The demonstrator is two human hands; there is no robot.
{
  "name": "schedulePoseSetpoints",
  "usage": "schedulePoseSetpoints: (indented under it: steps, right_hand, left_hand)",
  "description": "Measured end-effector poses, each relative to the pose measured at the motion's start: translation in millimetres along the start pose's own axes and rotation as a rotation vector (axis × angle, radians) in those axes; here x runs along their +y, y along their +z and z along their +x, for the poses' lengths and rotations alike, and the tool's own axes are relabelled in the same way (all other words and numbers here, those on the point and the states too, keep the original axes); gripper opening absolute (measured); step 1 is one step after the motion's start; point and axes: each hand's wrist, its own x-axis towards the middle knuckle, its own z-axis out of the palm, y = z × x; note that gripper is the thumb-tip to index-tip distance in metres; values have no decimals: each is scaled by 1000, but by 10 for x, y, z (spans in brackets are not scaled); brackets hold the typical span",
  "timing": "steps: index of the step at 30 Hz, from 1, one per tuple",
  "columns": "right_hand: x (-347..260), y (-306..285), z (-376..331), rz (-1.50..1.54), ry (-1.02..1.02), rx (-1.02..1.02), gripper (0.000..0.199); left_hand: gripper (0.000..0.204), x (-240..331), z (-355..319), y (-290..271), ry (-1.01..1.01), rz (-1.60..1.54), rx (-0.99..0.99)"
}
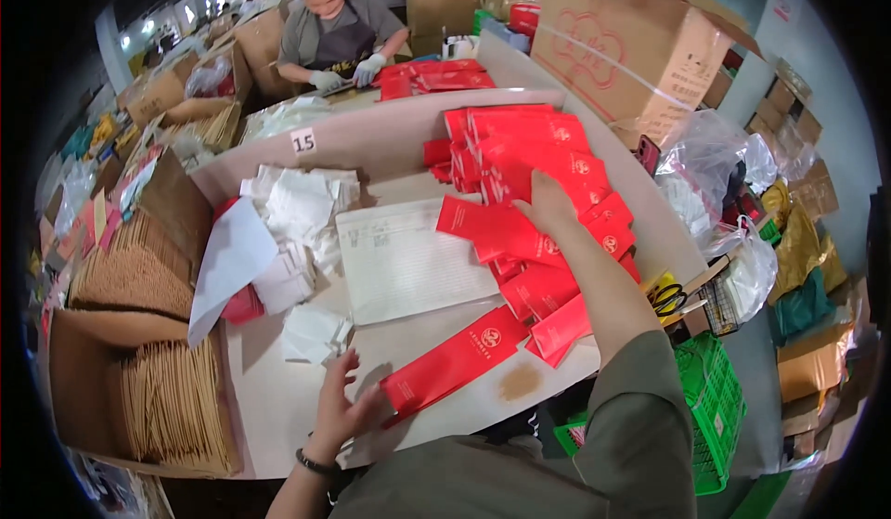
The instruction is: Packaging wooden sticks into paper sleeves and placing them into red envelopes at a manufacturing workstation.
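My left hand (342, 406) is open at the table's front edge, fingers apart, beside the near end of a long flat red paper packet (455, 359) with a pale round emblem. My right hand (549, 208) reaches over a heap of similar red packets (548, 143) on the right half of the table. Its thumb and fingers are apart against the packets; the fingertips are partly hidden. One red packet (478, 225) juts left from under that hand, over the edge of a white lined sheet (408, 259).
White paper pieces (302, 203) lie piled at left, beside boxes of brown envelopes (176, 403). Low partitions (380, 129) edge the table. Opposite, a gloved person (339, 36) handles something near more red packets. Black-handled scissors (668, 301) and a green crate (710, 408) are at right.
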Motion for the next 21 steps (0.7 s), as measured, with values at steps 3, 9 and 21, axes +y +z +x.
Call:
schedulePoseSetpoints:
  steps: [3,9,21]
  right_hand:
    - [322,44,45,28,-111,-338,43]
    - [765,-598,-387,107,-468,-392,56]
    - [1229,-298,-238,-185,-281,-692,151]
  left_hand:
    - [63,-67,693,407,-68,-326,-73]
    - [78,392,1802,1482,-152,-774,-78]
    - [69,731,2343,2643,-29,-343,-201]
